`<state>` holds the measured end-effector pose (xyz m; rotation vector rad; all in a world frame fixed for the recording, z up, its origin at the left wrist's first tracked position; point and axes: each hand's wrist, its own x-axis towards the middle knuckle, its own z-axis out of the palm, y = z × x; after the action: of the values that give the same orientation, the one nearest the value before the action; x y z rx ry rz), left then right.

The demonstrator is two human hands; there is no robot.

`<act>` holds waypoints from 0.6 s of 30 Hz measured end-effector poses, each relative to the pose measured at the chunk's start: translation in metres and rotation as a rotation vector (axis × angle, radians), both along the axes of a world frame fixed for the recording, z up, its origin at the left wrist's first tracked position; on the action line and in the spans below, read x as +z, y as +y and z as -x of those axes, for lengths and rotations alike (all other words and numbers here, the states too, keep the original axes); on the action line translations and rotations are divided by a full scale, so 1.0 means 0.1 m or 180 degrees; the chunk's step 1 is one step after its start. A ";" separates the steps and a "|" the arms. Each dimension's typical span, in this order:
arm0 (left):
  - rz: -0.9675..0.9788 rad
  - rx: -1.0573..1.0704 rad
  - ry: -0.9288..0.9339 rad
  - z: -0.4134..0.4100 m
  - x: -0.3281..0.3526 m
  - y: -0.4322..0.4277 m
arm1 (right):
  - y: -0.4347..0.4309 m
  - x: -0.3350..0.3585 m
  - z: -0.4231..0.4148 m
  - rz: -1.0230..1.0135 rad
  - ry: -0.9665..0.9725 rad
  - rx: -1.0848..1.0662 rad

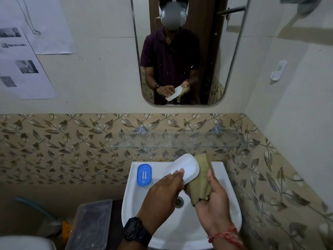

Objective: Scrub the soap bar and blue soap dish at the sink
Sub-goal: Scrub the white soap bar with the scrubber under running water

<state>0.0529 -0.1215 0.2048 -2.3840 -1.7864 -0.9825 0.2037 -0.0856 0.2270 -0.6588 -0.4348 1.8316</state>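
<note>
Over the white sink (pixel 228 179), the left hand (pixel 162 193) grips a white oval tray (pixel 187 168), apparently the lower half of the soap dish, fingers closed on its near edge, tilting it up toward the wall. Right beside it, the right hand (pixel 214 201) is clamped on a worn olive-green scrub pad (pixel 200 181), thumb on top, the pad pressed against the tray's right rim. The blue soap dish insert (pixel 144 175), with its grid of small drain slots, sits flat on the sink's back-left ledge, well apart from both hands. No soap bar shows anywhere I can make out. The drain (pixel 179 202) peeks out between the two wrists. A black digital watch (pixel 136 231) sits on the left wrist, a red thread (pixel 225 235) on the right. A glass shelf (pixel 178 141) runs above the basin, a mirror (pixel 182 51) above that reflects the same grip, and a clear plastic box (pixel 91 224) stands to the left.
</note>
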 end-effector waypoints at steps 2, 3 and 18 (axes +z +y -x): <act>0.0063 -0.0016 0.0059 -0.03 0.03 -0.01 | -0.08 -0.06 0.07 0.0199 0.0187 0.0072; 0.0050 -0.0020 0.0125 -0.04 0.04 -0.01 | -0.11 -0.12 0.10 0.0338 0.0280 0.0215; 0.0029 0.0006 0.0244 -0.06 -0.05 0.00 | -0.13 -0.17 0.09 0.0680 0.0204 0.0396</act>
<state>0.0591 -0.1220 0.1999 -2.3898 -1.7706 -0.8719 0.1951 -0.0989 0.2099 -0.7289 -0.2438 2.0300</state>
